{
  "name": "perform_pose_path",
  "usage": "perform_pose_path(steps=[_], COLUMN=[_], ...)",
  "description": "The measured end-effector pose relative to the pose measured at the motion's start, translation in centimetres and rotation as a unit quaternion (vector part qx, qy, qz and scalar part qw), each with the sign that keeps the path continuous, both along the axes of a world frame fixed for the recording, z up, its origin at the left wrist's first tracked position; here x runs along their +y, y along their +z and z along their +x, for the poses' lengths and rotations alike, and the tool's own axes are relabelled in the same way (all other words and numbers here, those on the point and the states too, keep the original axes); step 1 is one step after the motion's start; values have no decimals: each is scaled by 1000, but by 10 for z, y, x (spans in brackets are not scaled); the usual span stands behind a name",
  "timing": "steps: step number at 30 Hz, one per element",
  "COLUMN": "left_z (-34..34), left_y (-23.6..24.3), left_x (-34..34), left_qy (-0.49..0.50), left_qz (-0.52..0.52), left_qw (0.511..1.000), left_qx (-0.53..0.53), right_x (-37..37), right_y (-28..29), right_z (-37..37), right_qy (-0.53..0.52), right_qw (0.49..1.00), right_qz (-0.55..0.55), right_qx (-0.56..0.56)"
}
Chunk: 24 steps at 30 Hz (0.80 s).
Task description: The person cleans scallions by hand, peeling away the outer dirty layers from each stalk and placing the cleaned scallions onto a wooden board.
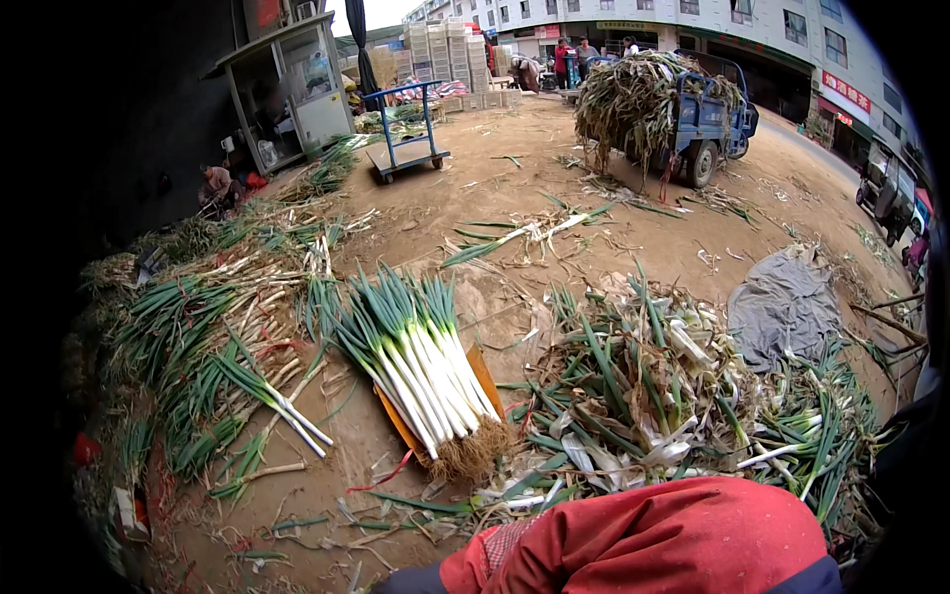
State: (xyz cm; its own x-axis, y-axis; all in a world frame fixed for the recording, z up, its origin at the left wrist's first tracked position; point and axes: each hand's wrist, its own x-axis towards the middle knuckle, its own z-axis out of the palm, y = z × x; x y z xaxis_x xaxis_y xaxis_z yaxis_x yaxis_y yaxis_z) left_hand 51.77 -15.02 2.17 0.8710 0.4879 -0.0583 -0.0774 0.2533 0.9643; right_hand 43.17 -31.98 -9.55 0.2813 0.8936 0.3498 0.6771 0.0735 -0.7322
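Neither my left hand nor my right hand shows. Red cloth (pixel 673 540) of my own clothing, with a checkered patch and dark blue at its ends, fills the lower edge; whether it covers an arm or a knee I cannot tell. Just beyond it lies a neat bundle of leeks (pixel 426 366), white stalks side by side, green tops pointing away, brown roots toward me. An orange-brown board (pixel 485 374) shows under the bundle. A red tie strip (pixel 384 477) lies by the roots. To the right is a heap of leek trimmings (pixel 643 376) with dry leaves.
Many loose leeks (pixel 188 317) spread over the ground at left. A grey cloth (pixel 787 302) lies at right. Farther off stand a blue-handled flat trolley (pixel 408 148), a blue three-wheeled cart (pixel 708 114) piled with leaves, stacked crates (pixel 445 54) and a booth (pixel 287 89). Several people are around.
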Motion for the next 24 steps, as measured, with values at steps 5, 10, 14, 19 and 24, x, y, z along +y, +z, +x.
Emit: perform_pose_path(steps=[5,10,14,19,24], left_z=[-2,-8,-14,-23,-65], left_y=[-1,-3,-5,-9,-14], left_x=[4,11,14,19,63], left_qy=[-1,4,6,8,52], left_qz=[-2,-4,-4,-11,-21], left_qw=[1000,1000,1000,1000,998], left_qx=[1,-2,-4,-8,-32], right_x=[-1,0,-1,-8,9], right_y=[2,3,5,5,13], right_z=[4,5,3,0,-15], right_qy=[-4,-4,-5,-8,35], right_qw=[1000,1000,999,998,992], right_qz=[0,-3,-3,-11,-25], right_qx=[15,31,42,67,119])
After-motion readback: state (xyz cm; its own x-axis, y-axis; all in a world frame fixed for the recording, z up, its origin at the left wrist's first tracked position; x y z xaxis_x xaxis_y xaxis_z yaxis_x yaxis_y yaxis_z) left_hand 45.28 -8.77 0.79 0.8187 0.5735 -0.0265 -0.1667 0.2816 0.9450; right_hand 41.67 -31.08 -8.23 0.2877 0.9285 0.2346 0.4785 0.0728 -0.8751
